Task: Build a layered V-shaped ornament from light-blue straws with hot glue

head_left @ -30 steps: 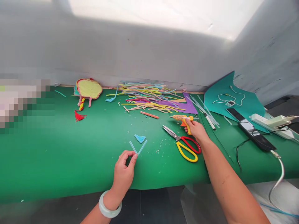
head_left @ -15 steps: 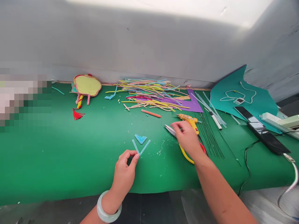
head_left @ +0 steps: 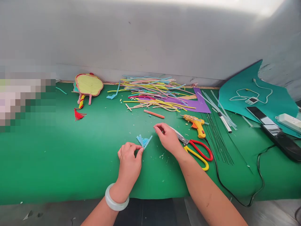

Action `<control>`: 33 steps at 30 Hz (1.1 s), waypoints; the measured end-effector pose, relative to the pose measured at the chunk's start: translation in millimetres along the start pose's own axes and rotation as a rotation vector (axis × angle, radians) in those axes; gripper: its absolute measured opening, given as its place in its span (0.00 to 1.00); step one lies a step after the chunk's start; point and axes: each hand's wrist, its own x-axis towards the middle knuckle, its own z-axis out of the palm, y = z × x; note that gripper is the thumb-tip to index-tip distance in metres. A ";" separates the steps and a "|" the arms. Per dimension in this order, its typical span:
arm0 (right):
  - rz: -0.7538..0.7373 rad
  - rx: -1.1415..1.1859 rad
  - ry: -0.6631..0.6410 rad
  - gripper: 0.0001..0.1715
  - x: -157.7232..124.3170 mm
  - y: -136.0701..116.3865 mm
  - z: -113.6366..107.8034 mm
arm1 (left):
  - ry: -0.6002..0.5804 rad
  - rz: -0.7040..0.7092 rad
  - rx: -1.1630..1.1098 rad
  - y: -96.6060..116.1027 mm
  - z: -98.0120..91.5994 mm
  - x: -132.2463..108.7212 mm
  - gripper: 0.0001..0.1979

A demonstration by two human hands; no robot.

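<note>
My left hand (head_left: 129,160) pinches the point of a light blue V-shaped strip piece (head_left: 144,141) on the green table (head_left: 70,150). The V lies against a smaller blue chevron piece, and the two overlap. My right hand (head_left: 168,136) hovers just right of the blue pieces with its fingers curled and nothing in them. Behind the right hand lie scissors (head_left: 195,147) with red and yellow handles and a yellow glue gun (head_left: 195,121).
A heap of coloured strips (head_left: 152,94) and a purple sheet (head_left: 202,105) lie at the back. A yellow craft figure with a red tassel (head_left: 87,88) sits back left. Thin green wires (head_left: 218,138), a teal sheet (head_left: 256,91), a phone (head_left: 275,131) and cables are at right.
My right hand has let go of the glue gun and moved left to the blue pieces. The V strip has been pushed up against the small chevron.
</note>
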 end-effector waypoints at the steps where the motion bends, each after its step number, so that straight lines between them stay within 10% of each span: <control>1: 0.003 -0.022 -0.012 0.15 -1.6 2.9 -0.5 | 0.005 0.012 0.027 0.8 1.3 0.5 0.04; 17: -0.027 -0.205 -0.176 0.12 -5.5 7.5 -2.5 | 0.065 0.086 0.269 5.6 -1.8 -1.9 0.07; 26: 0.008 -0.141 -0.225 0.10 -3.2 10.4 -5.7 | -0.033 0.616 0.384 -13.2 -53.8 52.6 0.13; 33: 0.050 -0.100 -0.243 0.11 -2.3 7.6 -7.2 | -0.118 0.796 0.334 -19.8 -51.3 57.6 0.15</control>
